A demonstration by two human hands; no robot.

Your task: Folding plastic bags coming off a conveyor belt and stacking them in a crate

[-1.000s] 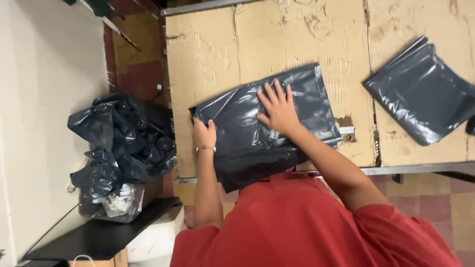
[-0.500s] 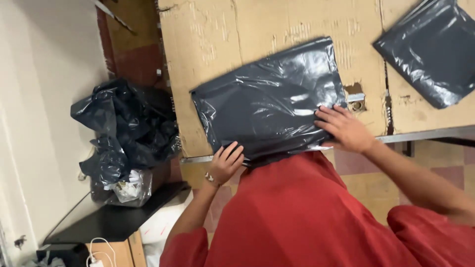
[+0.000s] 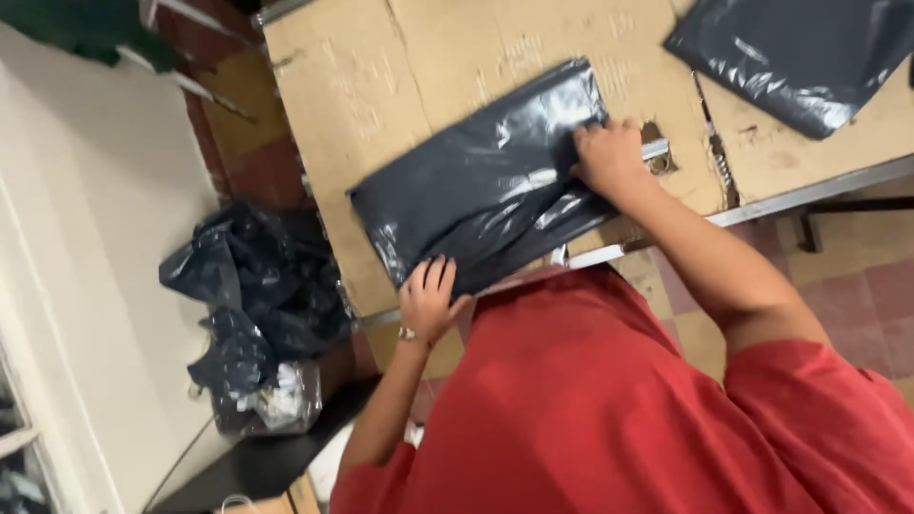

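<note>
A flat, glossy dark-grey plastic bag lies on a worktable covered with brown corrugated cardboard. The bag sits at a slant, with its near edge just over the table's metal front rim, directly in front of the person in the red shirt.

The left hand rests at the bag's near left corner, palm down, fingers spread and laid flat on the plastic at the table's edge; it presses rather than grips, and nothing is pinched between the fingers. A thin bracelet shows at that wrist.

The right hand lies on the bag's right end, knuckles up, fingers curled close together over the plastic edge. Whether it pinches the film or only presses it down cannot be told, since the fingertips are hidden under the hand. The bag stretches between the two hands, its body reaching away to the left of the right hand and up and to the right of the left hand.

A second dark-grey plastic bag lies flat on the cardboard farther right, well apart from both hands. On the floor to the left of the table sits a crumpled heap of black plastic bags.
</note>
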